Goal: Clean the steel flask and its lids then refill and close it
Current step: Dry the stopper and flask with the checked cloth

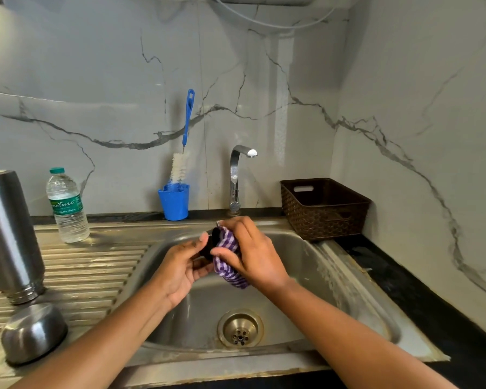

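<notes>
Nearest, at left on the ribbed drainboard (96, 265), a domed steel lid (34, 332) lies mouth down. Over the sink (334, 276), the left hand (180, 270) has its grip pinching a small black lid (209, 244). The right hand (250, 254) has its grip curled round a purple checked cloth (230, 272) pressed against the black lid. Further back the steel flask (10, 234) stands upside down on the drainboard. Beyond stand a water bottle (68, 206), a tap (236, 178) and a brown basket (326, 214).
</notes>
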Tool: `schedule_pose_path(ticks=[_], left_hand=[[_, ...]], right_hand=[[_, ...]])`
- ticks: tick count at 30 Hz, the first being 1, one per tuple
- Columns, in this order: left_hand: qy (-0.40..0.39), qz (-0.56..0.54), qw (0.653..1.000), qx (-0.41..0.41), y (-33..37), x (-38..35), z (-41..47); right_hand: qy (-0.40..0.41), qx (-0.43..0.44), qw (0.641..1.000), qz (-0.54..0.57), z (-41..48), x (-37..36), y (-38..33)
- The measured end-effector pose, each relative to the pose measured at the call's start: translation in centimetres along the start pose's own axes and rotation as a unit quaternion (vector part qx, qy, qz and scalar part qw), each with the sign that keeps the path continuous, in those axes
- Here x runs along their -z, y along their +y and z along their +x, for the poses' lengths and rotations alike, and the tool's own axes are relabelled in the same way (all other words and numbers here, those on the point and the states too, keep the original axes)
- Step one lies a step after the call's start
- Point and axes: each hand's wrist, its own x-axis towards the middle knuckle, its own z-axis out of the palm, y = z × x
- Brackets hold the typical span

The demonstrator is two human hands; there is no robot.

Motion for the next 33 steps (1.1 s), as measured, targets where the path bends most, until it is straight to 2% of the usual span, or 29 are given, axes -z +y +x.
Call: schedule_pose_path(ticks=[3,6,8,10,12,13,15,18,23,25,28,30,33], left_hand=[[0.025,-0.034,0.999,0.022,0.5,0.3,0.1],[0.025,-0.040,0.998,0.030,0.8,0.6,0.0],[0.024,-0.050,0.998,0.028,0.8,0.7,0.1],[0.026,-0.064,0.997,0.020,0.9,1.0,0.2],[0.027,-0.071,0.997,0.016,1.0,1.3,0.4],[0.027,-0.072,0.997,0.016,1.0,1.4,0.3],[0.027,-0.071,0.997,0.014,1.0,1.4,0.4],[0.032,-0.094,0.995,-0.003,0.9,1.7,0.5],[0.045,-0.096,0.994,-0.020,1.2,2.5,0.7],[0.049,-0.091,0.995,-0.016,1.3,2.6,0.8],[0.047,-0.084,0.995,-0.013,1.3,2.7,0.9],[0.047,-0.071,0.996,-0.012,1.1,2.6,0.9],[0.048,-0.073,0.996,-0.020,1.1,2.7,0.9]], right_hand=[[-0.045,0.065,0.997,-0.001,-0.1,0.1,0.4],[-0.069,0.068,0.995,0.019,0.5,1.4,1.2],[-0.039,0.018,0.999,0.018,0.7,2.3,2.0],[-0.014,-0.101,0.994,0.039,0.9,3.5,2.3],[0.014,-0.169,0.983,0.071,1.3,4.2,2.1],[0.031,-0.161,0.984,0.072,1.4,4.3,1.7],[0.026,-0.090,0.994,0.055,1.7,3.7,0.0],[-0.067,-0.007,0.997,0.038,1.0,1.1,-2.3],[-0.133,0.103,0.984,-0.052,0.5,1.4,0.0],[-0.131,0.075,0.987,-0.062,0.7,2.1,1.4],[-0.037,-0.024,0.999,0.012,0.8,2.2,1.4],[-0.015,-0.019,0.999,0.022,0.9,1.7,0.2],[-0.073,0.026,0.996,0.034,0.3,0.4,-1.1]])
